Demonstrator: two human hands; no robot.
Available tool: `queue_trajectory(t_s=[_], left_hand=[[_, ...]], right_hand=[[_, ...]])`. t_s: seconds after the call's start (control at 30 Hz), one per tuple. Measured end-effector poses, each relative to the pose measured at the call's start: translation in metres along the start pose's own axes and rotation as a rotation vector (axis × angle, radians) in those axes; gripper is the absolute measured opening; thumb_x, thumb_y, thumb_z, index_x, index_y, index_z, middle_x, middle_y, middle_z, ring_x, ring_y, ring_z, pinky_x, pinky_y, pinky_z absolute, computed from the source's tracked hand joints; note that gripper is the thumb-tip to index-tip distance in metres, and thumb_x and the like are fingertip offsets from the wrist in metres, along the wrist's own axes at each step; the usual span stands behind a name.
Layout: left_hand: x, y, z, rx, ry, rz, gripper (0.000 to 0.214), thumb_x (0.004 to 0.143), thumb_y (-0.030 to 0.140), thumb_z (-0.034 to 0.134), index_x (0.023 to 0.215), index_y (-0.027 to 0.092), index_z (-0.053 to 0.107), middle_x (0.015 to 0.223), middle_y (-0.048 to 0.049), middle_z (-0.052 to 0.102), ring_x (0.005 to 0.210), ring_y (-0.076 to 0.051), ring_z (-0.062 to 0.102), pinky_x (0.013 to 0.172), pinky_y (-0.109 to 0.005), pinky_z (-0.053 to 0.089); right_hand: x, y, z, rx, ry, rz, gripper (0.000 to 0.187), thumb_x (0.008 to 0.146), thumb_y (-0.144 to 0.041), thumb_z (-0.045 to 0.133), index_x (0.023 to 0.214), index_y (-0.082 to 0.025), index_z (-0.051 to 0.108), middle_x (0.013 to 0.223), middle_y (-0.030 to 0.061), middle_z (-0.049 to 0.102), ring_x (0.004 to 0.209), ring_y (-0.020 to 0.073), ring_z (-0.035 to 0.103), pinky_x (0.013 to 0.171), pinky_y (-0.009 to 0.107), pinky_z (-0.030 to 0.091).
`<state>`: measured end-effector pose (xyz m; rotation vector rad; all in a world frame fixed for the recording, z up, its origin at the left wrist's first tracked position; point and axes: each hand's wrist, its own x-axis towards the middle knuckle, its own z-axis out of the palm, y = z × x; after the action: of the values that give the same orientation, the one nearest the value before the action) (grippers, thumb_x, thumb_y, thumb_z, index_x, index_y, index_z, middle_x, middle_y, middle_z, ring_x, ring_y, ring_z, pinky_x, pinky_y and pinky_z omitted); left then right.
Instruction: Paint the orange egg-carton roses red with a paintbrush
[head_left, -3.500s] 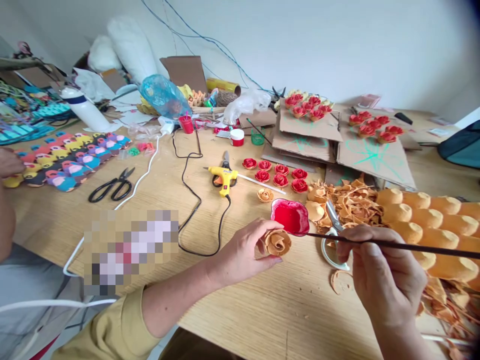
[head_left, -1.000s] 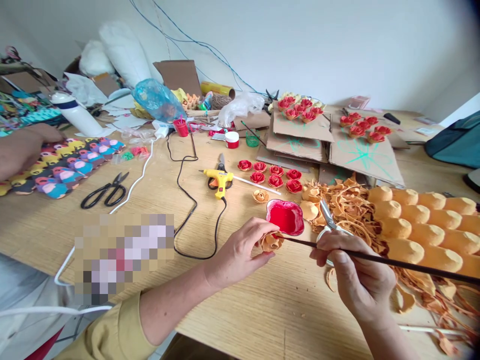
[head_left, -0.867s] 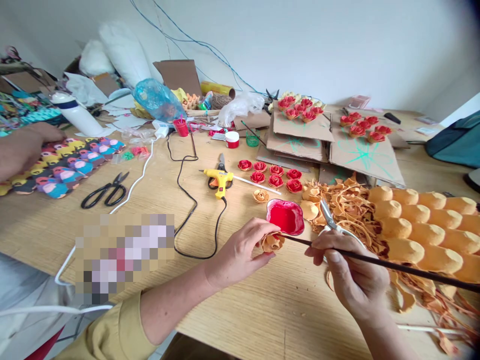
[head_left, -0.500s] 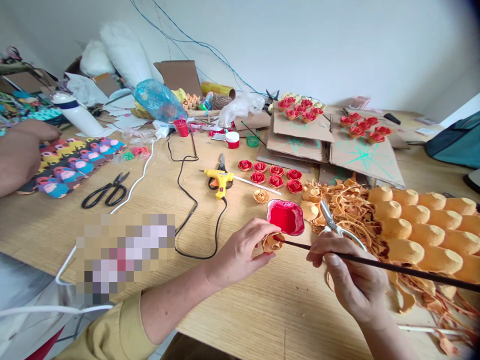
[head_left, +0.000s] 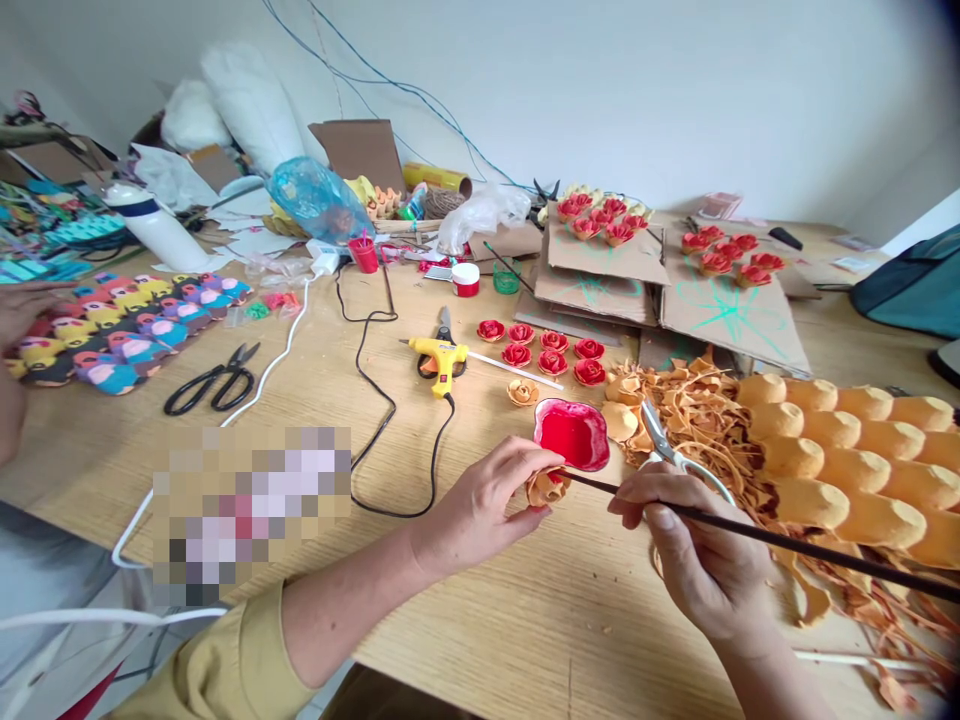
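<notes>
Between the thumb and fingers of my left hand (head_left: 491, 500) is an orange rose-shaped flower (head_left: 548, 489) with some red inside its rim. My right hand (head_left: 701, 545) grips a long dark paintbrush (head_left: 795, 545), its tip in the flower's petals. Just behind the flower sits a small dish of red paint (head_left: 574, 436). An unpainted orange flower (head_left: 523, 392) lies beyond the dish, near several red-painted flowers (head_left: 553, 341). White-handled scissors (head_left: 667, 445) rest by my right hand on orange scraps.
Orange egg-carton trays (head_left: 847, 450) and scraps (head_left: 697, 400) fill the right side. A yellow glue gun (head_left: 437, 360), black scissors (head_left: 210, 385) and cables lie left of centre. Stacked cardboard (head_left: 600, 290) holds more red flowers. A co-worker's hand (head_left: 22, 310) is by a painted carton (head_left: 127, 330).
The brush has shifted slightly leftward and up into the flower, and its handle's far end sits lower. The co-worker's arm has drawn back left, uncovering more of the painted carton.
</notes>
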<state>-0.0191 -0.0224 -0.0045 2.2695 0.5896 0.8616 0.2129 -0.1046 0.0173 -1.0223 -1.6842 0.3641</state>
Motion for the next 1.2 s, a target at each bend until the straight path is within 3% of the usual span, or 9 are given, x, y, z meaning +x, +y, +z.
queue_trajectory(t_s=[0.2,0.5,0.8,1.2], left_hand=[[-0.0007,-0.0013,0.0002,0.012,0.008,-0.008,0.049,0.096,0.012,0.072,0.141,0.023,0.057,0.129,-0.0106,0.065,0.12,-0.023,0.067,0.107,-0.036,0.058],[-0.0004,-0.0008,0.0,0.031,0.007,-0.001,0.046,0.097,0.012,0.07,0.14,0.022,0.057,0.129,-0.0111,0.065,0.12,-0.023,0.068,0.108,-0.037,0.058],[-0.0008,-0.0008,-0.0002,0.028,-0.009,-0.008,0.048,0.097,0.013,0.071,0.142,0.023,0.056,0.129,-0.0114,0.065,0.121,-0.024,0.068,0.107,-0.037,0.058],[-0.0015,-0.0016,-0.0013,0.035,-0.013,-0.021,0.047,0.098,0.015,0.071,0.142,0.022,0.057,0.129,-0.0109,0.064,0.12,-0.023,0.067,0.108,-0.037,0.058]], right_hand=[[0.0005,-0.0028,-0.0007,-0.013,-0.035,0.008,0.016,0.107,-0.026,0.053,0.101,-0.022,0.067,0.078,0.0011,0.068,0.067,0.0132,0.064,0.063,0.026,0.052],[-0.0005,-0.0004,-0.0001,0.028,0.045,-0.002,0.018,0.107,-0.023,0.051,0.102,-0.022,0.068,0.078,0.002,0.067,0.066,0.015,0.063,0.064,0.029,0.053],[-0.001,0.0009,0.0012,0.0,-0.059,0.003,0.015,0.108,-0.023,0.051,0.105,-0.022,0.066,0.081,0.0013,0.067,0.071,0.0137,0.063,0.066,0.027,0.052],[-0.0029,0.002,-0.0033,0.095,0.008,-0.031,0.017,0.106,-0.02,0.049,0.104,-0.022,0.066,0.078,0.0023,0.064,0.07,0.0167,0.061,0.074,0.035,0.051]])
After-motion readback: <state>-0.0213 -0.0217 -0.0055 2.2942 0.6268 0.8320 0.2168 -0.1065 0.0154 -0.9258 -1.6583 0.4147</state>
